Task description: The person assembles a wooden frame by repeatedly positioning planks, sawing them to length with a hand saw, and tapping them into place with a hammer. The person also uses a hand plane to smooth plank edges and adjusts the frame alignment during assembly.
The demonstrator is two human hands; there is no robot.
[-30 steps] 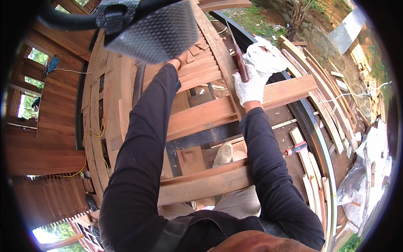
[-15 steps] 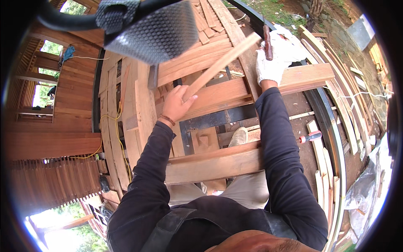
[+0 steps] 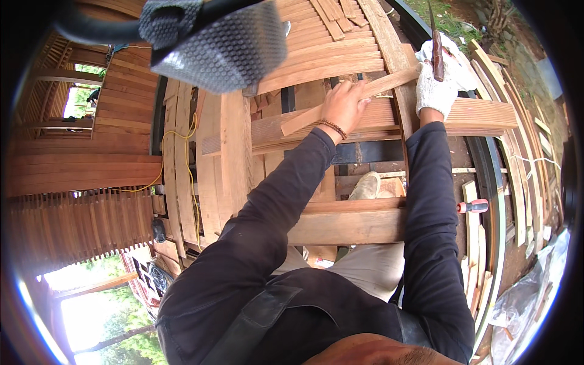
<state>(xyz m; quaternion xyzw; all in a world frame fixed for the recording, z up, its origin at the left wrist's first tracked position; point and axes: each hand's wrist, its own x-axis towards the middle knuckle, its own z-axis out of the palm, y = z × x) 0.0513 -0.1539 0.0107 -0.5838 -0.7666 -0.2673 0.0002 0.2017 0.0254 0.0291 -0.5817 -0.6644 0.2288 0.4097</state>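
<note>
My bare left hand (image 3: pixel 344 104), with a beaded bracelet at the wrist, is closed around a thin wooden strip (image 3: pixel 390 81). The strip slants across the boards, its far end close to my other hand. My right hand (image 3: pixel 434 97) wears a white glove and grips a tool with a brown handle and a narrow, dark, pointed blade (image 3: pixel 437 59). That blade points away from me, and the gloved fingers are partly hidden. Below both hands runs a grooved plank (image 3: pixel 480 115), lying across the dark metal frame.
A thick wooden beam (image 3: pixel 353 226) crosses in front of my legs. A red-and-black screwdriver (image 3: pixel 473 206) is at the right, near a metal rail (image 3: pixel 486 176). Long timber offcuts (image 3: pixel 517 134) lie beyond it. A yellow cord (image 3: pixel 193 176) trails over planks at left. Wood pieces (image 3: pixel 331 21) lie on the slatted decking.
My left hand has moved right, and the strip has swung lower, nearer the plank, its far end now by the glove. The view has shifted, and the right hand still holds the tool.
</note>
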